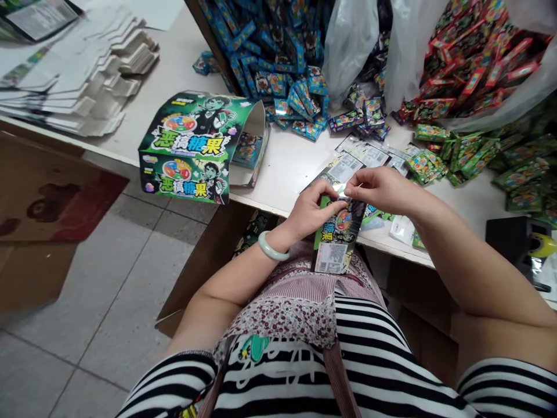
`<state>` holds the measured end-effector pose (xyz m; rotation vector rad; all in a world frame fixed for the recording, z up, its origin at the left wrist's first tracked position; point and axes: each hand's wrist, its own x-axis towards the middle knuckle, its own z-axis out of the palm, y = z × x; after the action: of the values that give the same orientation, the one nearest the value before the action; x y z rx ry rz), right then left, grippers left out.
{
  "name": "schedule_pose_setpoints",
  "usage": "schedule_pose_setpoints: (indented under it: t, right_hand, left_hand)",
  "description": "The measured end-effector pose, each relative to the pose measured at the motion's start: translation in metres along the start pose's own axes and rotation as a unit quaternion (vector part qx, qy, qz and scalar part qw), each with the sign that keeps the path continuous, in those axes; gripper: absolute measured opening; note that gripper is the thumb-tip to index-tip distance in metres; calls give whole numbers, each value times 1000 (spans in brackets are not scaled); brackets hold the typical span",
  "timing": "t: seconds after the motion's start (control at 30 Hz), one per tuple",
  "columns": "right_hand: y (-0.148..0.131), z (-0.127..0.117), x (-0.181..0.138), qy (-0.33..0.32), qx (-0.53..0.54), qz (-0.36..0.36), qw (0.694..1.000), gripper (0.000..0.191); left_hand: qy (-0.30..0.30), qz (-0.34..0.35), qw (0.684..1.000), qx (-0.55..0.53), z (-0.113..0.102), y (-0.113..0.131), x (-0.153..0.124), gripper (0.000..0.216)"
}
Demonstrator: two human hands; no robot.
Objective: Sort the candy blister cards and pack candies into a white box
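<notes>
Near the table's front edge, my left hand (310,210) grips a black and green printed candy pouch (334,255) by its upper part, thumb across the front. The pouch hangs upright against my apron, its white label low down. At its top edge the fingertips of my right hand (379,188) are pinched together on a shiny clear strip of the pouch's mouth. Whether anything is inside the pouch does not show. Just behind my hands, more flat pouches (363,154) lie overlapping on the white table (287,168), partly hidden by the right hand.
A green display box (187,139) with small blue packets inside stands at the left front edge. Heaps of blue packets (278,81), red packets (474,75) and green packets (470,154) lie behind. Folded cardboard (87,81) is stacked far left. A tape dispenser (513,238) sits right.
</notes>
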<state>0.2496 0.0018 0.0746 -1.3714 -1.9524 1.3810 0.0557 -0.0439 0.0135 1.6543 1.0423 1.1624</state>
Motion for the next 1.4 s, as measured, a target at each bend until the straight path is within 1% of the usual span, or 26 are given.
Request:
schedule_pose_setpoints:
  t: [0.1,0.17,0.27,0.33,0.37,0.4,0.43,0.47,0.53,0.57,0.6,0.63,0.67,0.7,0.77,0.8,0.83,0.87,0.93,1.0,1.07,1.1,1.17,1.23,1.33,1.4]
  right_hand:
    - [6,3,3,-17,35,26,999,20]
    - [11,8,6,-53,118,62,990,22]
    - [18,14,7,-114,260,142,948,30]
    - [21,15,5,-141,297,179,927,33]
    - [23,14,5,-148,290,182,928,34]
    - [23,12,7,-146,269,173,936,35]
    - [24,11,10,-135,236,150,951,36]
    - [23,10,16,-112,194,111,968,38]
    - [18,12,35,-33,87,-12,996,38]
    - [13,17,48,9,23,-90,996,36]
    - [6,24,63,38,-46,-171,983,32]
    - [-3,33,80,52,-121,-246,960,27]
    - [-13,44,97,49,-196,-311,929,24]
    - [-23,56,115,32,-267,-358,894,21]
    - [-43,76,147,-3,-374,-400,837,22]
    - [-51,83,162,-13,-409,-406,817,25]
    - [-59,87,174,-12,-429,-407,806,30]
    - [-64,88,186,-3,-435,-407,803,34]
    - [-72,83,204,33,-406,-407,818,41]
    - [-74,72,219,77,-335,-406,847,45]
    - [-74,62,231,115,-251,-402,873,46]
    - [-74,60,236,128,-211,-399,883,46]
    - [-75,58,244,142,-145,-393,897,42]
    - [-78,59,248,141,-101,-384,907,38]
    - [-84,59,253,147,-55,-356,921,34]
    - [-86,57,257,149,-12,-328,933,34]
  left_hand:
    - [9,22,1000,-2,1,0,0,20]
    - [14,40,999,-15,2,0,-1,21]
    - [16,27,997,-66,6,-3,-10,24]
    - [-35,-7,992,-121,6,-6,-22,33]
    - [-71,-22,987,-145,3,-8,-29,37]
    - [-104,-35,981,-159,-2,-9,-36,39]
    - [-119,-43,979,-161,-10,-8,-43,40]
    - [-108,-47,981,-154,-21,-6,-50,40]
    - [-46,-46,990,-122,-49,5,-62,40]
    - [-16,-39,994,-101,-65,13,-67,40]
    - [6,-25,997,-79,-82,21,-71,40]
    - [18,-8,998,-53,-97,31,-74,39]
    - [17,14,999,-24,-110,39,-76,36]
    - [-2,44,999,8,-121,46,-77,33]
    - [-60,112,989,80,-136,55,-80,29]
    - [-87,144,979,118,-141,57,-81,29]
    - [-103,172,967,155,-144,57,-83,31]
    - [-106,194,957,188,-147,54,-84,33]
    - [-80,225,940,243,-156,44,-85,37]
    - [-29,250,923,289,-170,26,-77,42]
    - [34,264,900,346,-188,0,-59,46]
    - [61,256,887,381,-198,-15,-46,48]
    - [78,218,865,445,-216,-45,-17,45]
    - [60,155,850,500,-230,-72,10,42]
    - [-38,79,835,543,-243,-96,32,46]
    - [-97,68,829,546,-249,-102,35,53]
